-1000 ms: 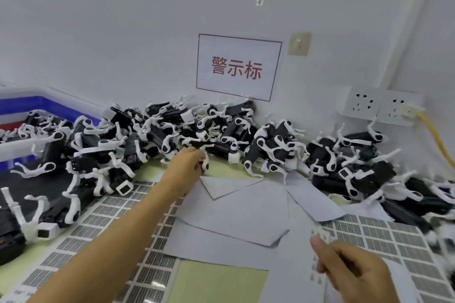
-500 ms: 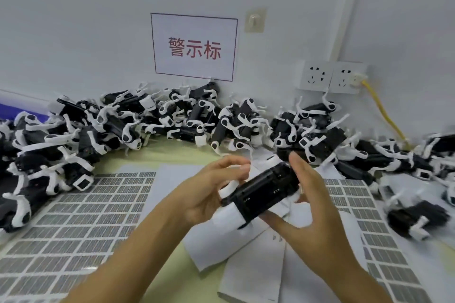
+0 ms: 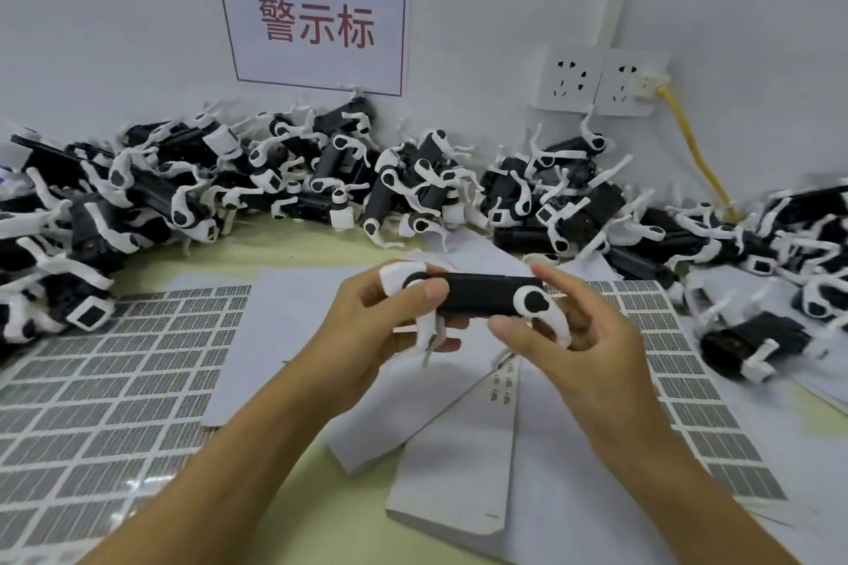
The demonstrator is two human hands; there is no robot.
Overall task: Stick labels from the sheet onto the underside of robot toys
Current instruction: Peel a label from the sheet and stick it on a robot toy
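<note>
Both hands are gripping one black, bar-shaped plastic robot toy with white jointed legs (image 3: 477,299), keeping it level above the table, with its long body running left to right between them. The left hand (image 3: 371,335) is curling its fingers round the toy's left end, its thumb lying across the white hip joint there while a white leg is dangling down past the fingers. The right hand (image 3: 583,344) is clasping the right end, its forefinger reaching over the top of the body and its thumb pressing beside the white leg with the round black joint. Beneath the hands, blank white backing sheets (image 3: 459,440) are lying overlapped on the pale yellow-green table (image 3: 293,514). A large sheet of small grey printed labels in a grid (image 3: 105,385) is lying flat to the left of the hands, and another gridded label sheet (image 3: 688,385) is showing to the right, partly under the right wrist. A long heap of identical black-and-white robot toys (image 3: 321,184) is piling up along the back of the table against the white wall, spreading round to both sides. On the wall a white paper sign with red Chinese characters (image 3: 316,18) is hanging above the heap, and to its right a white double wall socket (image 3: 596,83) is holding a plug with a yellow cable (image 3: 688,147) trailing down behind the toys.
</note>
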